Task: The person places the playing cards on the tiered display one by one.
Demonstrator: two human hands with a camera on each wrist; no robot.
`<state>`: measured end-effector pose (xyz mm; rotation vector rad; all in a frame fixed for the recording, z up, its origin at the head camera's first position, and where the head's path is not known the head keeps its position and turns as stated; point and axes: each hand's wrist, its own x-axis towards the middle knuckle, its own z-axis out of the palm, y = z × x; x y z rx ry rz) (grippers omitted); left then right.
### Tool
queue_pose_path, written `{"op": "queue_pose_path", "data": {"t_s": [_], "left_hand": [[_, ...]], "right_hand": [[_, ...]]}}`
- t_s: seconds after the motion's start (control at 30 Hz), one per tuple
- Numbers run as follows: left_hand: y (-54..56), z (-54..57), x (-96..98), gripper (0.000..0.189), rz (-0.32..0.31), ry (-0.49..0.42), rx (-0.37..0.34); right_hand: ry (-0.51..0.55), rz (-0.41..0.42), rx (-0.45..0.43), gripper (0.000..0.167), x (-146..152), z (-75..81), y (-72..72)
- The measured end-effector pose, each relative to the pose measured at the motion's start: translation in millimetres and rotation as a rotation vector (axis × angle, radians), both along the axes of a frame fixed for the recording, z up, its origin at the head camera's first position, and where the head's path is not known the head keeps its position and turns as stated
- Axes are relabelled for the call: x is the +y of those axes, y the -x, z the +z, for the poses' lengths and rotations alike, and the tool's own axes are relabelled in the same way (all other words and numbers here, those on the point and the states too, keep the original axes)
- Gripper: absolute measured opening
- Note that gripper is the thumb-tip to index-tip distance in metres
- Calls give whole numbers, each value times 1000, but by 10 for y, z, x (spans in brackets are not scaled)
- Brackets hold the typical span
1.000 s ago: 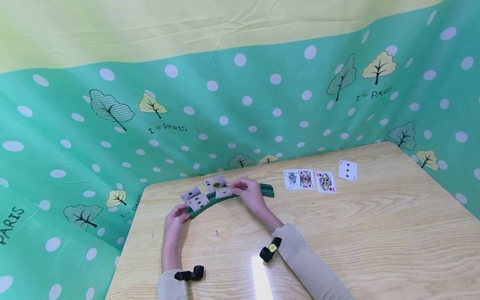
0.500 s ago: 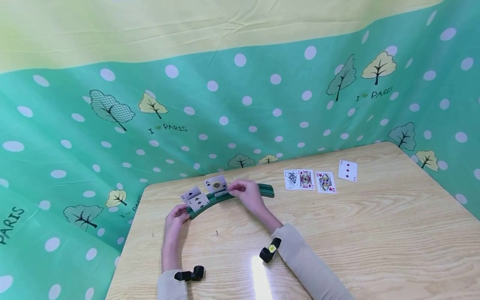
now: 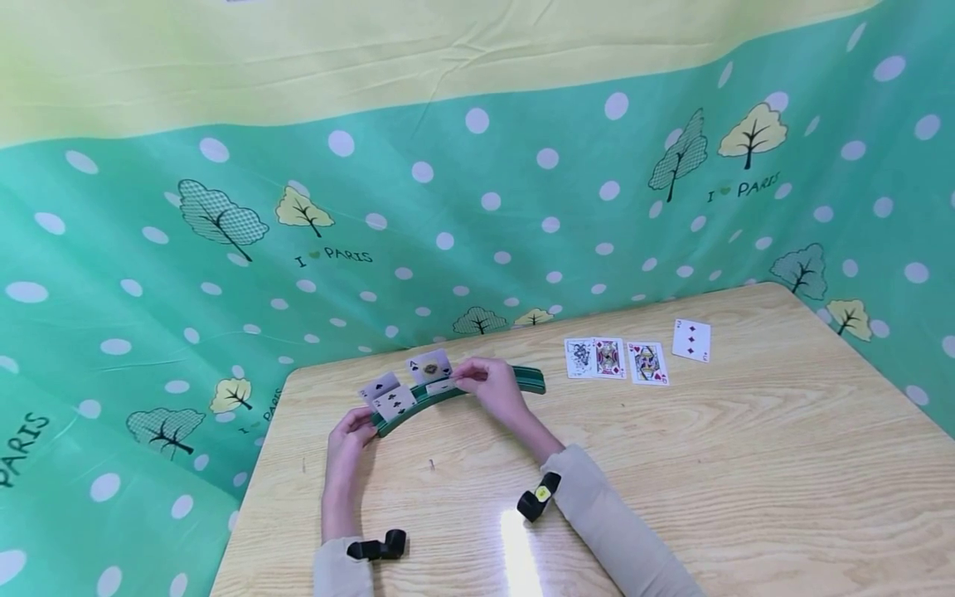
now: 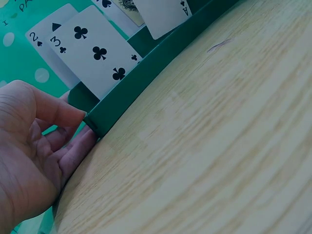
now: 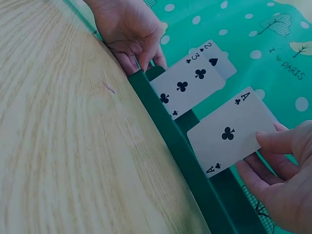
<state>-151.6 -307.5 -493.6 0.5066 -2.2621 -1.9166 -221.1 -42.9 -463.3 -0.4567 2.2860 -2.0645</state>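
Note:
A curved green card holder (image 3: 531, 380) stands on the table, its left end pinched between the thumb and fingers of my left hand (image 3: 349, 438). My right hand (image 3: 492, 388) pinches an ace of clubs (image 5: 226, 131) by its side, and the card's lower edge is at the holder's front slot. Left of it, a three of clubs (image 4: 95, 51) leans in the front slot, overlapping a two of spades (image 4: 41, 36) behind. An ace of spades (image 3: 430, 366) stands in the back row, partly covered by the ace of clubs in the left wrist view.
Face up on the wooden table (image 3: 671, 497), to the right, lie a joker (image 3: 579, 358), a red face card (image 3: 609, 358), another face card (image 3: 647, 363) and a three of diamonds (image 3: 691, 340). A green dotted curtain (image 3: 485, 182) hangs behind the table's far edge.
The ace of clubs in my right hand has tilted, so its face shows narrower in the head view. My right hand has shifted slightly left; the left hand stays put.

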Motion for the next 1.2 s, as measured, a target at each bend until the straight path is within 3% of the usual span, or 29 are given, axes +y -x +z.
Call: {"op": "queue_pose_path", "data": {"t_s": [1.0, 1.2], "left_hand": [[0, -2, 12, 39, 2, 4, -18], [16, -13, -6, 39, -5, -25, -34]], "right_hand": [[-6, -11, 21, 5, -72, -189, 5], [-1, -53, 62, 17, -66, -156, -23]]}}
